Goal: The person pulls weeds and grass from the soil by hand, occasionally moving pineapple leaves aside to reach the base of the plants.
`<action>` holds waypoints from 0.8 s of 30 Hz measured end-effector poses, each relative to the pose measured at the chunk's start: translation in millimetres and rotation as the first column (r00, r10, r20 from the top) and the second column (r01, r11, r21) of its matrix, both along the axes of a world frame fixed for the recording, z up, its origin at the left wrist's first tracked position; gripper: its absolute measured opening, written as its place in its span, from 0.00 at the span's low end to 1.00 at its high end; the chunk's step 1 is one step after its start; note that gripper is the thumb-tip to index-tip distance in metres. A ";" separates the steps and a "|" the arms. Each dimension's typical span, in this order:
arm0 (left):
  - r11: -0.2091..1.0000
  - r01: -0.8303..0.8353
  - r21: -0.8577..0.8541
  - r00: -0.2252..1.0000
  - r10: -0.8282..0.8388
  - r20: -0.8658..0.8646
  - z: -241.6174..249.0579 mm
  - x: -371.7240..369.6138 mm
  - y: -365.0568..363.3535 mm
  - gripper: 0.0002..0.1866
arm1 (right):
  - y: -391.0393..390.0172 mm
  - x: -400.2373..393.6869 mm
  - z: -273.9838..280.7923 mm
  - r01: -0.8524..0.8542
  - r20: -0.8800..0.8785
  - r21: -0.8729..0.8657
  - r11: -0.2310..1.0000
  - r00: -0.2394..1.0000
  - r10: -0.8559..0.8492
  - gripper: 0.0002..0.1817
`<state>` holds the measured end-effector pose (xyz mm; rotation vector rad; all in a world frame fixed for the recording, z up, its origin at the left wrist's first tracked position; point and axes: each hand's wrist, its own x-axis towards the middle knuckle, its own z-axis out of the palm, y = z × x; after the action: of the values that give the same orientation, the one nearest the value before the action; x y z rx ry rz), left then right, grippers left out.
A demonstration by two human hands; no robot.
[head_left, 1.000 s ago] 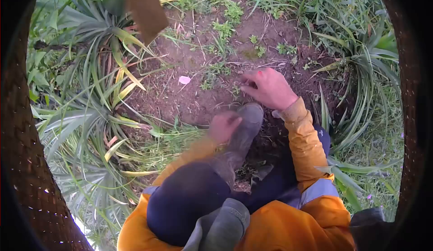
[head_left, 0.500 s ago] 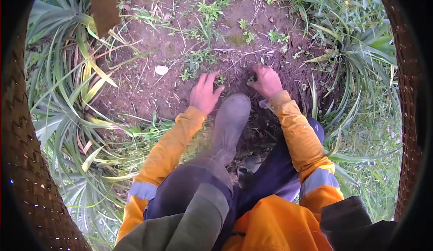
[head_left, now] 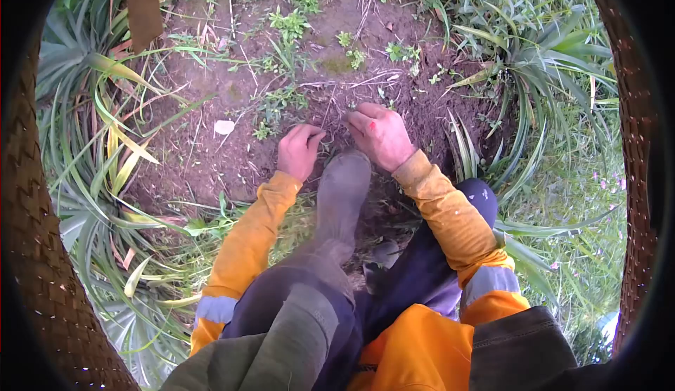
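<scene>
My left hand (head_left: 299, 152) is low over the bare soil (head_left: 204, 148), left of the toe of my grey boot (head_left: 343, 184). Its fingers are curled together at the tips, and whatever may be between them is too small to make out. Just right of the boot toe, my right hand (head_left: 383, 138) reaches to the ground with its fingers drawn together, the tips partly hidden. A red mark shows on the back of this hand. Small green weeds (head_left: 281, 103) and dry stalks (head_left: 351, 83) lie just beyond both hands.
Long-leaved spiky plants (head_left: 98, 201) line the left side, and another spiky plant (head_left: 517, 75) stands on the right. A pale flat piece (head_left: 224, 127) lies on the soil. Grass (head_left: 576, 264) covers the right edge. A woven brim (head_left: 53, 271) frames the view.
My right hand has moved left, closer to my left hand, and now shows its back. My left hand's fingers, spread earlier, have curled in. The view has shifted slightly.
</scene>
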<state>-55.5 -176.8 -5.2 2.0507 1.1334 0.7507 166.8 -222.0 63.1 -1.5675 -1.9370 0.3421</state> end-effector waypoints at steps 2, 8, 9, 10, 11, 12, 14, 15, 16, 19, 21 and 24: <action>0.996 -0.054 -0.071 0.998 0.056 0.025 12.3 0.4 -7.8 0.05 | 1.8 -4.9 11.4 -0.038 0.004 0.054 0.998 0.999 0.037 0.09; 0.977 -0.188 0.095 0.982 0.184 0.051 70.8 4.2 -17.7 0.11 | 2.1 -12.6 27.8 -0.045 -0.049 0.105 0.993 0.998 0.050 0.13; 0.960 -0.213 0.182 0.974 0.193 0.121 81.0 5.7 -16.8 0.12 | 1.6 -13.0 28.2 -0.056 -0.048 0.108 0.993 0.997 0.061 0.12; 0.967 -0.161 0.196 0.981 0.135 0.141 95.2 6.6 -14.8 0.16 | 1.7 -13.1 28.4 -0.067 -0.047 0.113 0.991 0.996 0.073 0.10; 0.970 -0.115 0.213 0.985 0.084 0.152 111.0 9.6 -12.1 0.17 | 2.0 -13.3 29.0 -0.079 -0.045 0.120 0.990 0.995 0.085 0.09; 0.970 -0.070 0.231 0.986 0.033 0.161 128.1 15.6 -9.3 0.19 | 2.0 -13.5 31.0 -0.092 -0.051 0.102 0.991 0.994 0.097 0.09; 0.971 -0.010 0.237 0.984 -0.032 0.174 144.2 26.5 -7.9 0.21 | 0.7 -14.2 34.8 -0.118 -0.063 0.062 0.991 0.991 0.121 0.10; 0.974 0.006 0.226 0.982 -0.048 0.180 147.2 32.7 -6.9 0.22 | -0.2 -15.2 34.2 -0.119 -0.071 0.064 0.991 0.990 0.124 0.10; 0.976 0.022 0.215 0.980 -0.063 0.188 147.7 37.5 -6.2 0.23 | -1.0 -15.9 33.1 -0.120 -0.079 0.065 0.991 0.989 0.125 0.10; 0.984 0.008 0.179 0.983 -0.040 0.177 142.4 45.6 -5.5 0.21 | -2.5 -18.7 30.5 -0.122 -0.135 0.083 0.989 0.982 0.132 0.10; 0.992 -0.013 0.129 0.979 -0.013 0.202 138.5 46.7 -6.2 0.18 | -3.3 -19.0 31.2 -0.118 -0.138 0.103 0.988 0.982 0.132 0.10; 0.999 -0.043 0.018 0.965 0.036 0.259 133.3 45.9 -6.7 0.15 | -4.7 -18.6 31.4 -0.104 -0.101 0.134 0.986 0.988 0.118 0.10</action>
<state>-9.6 -183.5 128.1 1.8870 1.0222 1.0238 148.2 -226.8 94.5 -1.3351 -1.9261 0.3353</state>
